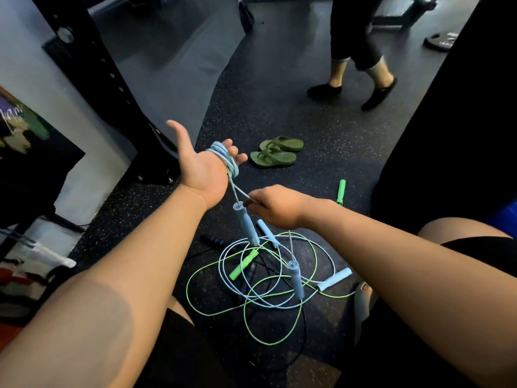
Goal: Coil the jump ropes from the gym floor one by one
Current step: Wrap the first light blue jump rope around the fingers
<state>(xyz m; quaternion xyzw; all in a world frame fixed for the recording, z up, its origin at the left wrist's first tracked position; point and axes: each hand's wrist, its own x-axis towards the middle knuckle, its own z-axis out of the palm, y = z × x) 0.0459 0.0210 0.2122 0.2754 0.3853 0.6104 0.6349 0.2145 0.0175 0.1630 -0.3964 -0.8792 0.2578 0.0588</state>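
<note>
Holding blue rope (223, 156) looped round the open left hand (200, 166).
Right hand (275, 205) pinches its strand, above green rope (243, 264) on near floor (279, 107).

One rope (223, 156) round my left hand (201, 166), pile (242, 264) below.
From it, my right hand (275, 205) pinches the rope at four o'clock; sandals (275, 152) lie at three, pile on the floor at five.
</note>
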